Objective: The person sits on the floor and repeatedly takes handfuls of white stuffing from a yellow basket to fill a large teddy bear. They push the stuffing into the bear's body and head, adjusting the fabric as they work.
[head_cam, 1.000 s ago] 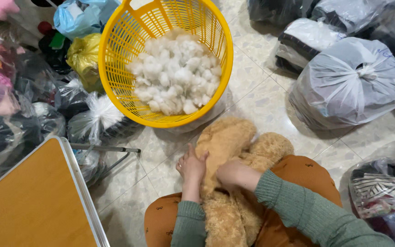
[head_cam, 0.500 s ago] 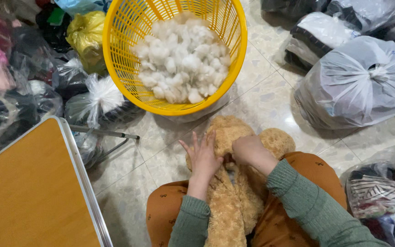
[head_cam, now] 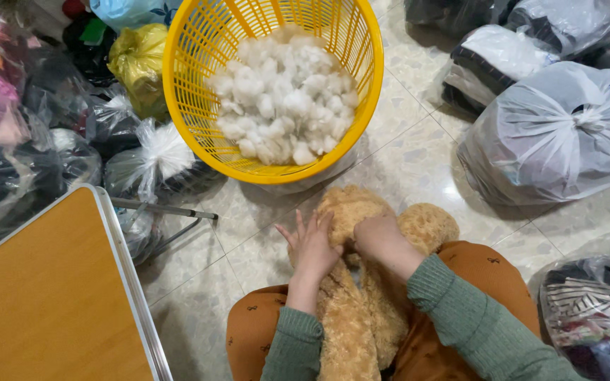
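A tan fluffy plush toy (head_cam: 361, 303) lies across my lap on orange trousers, its far end on the tiled floor. My left hand (head_cam: 313, 247) rests flat against the toy's left side with the fingers spread. My right hand (head_cam: 378, 238) is closed on the plush fabric near its upper part, knuckles up. Just beyond the toy stands a yellow plastic basket (head_cam: 192, 92) holding white stuffing tufts (head_cam: 284, 102).
A wooden folding table (head_cam: 44, 296) with a metal rim sits at the lower left. Tied plastic bags of cloth crowd the left side (head_cam: 142, 152) and the right (head_cam: 559, 134). Another bag of striped fabric (head_cam: 587, 310) lies beside my right knee.
My left hand has opened its fingers and moved up along the toy's side. My right hand stays gripping the plush. The view has shifted slightly.
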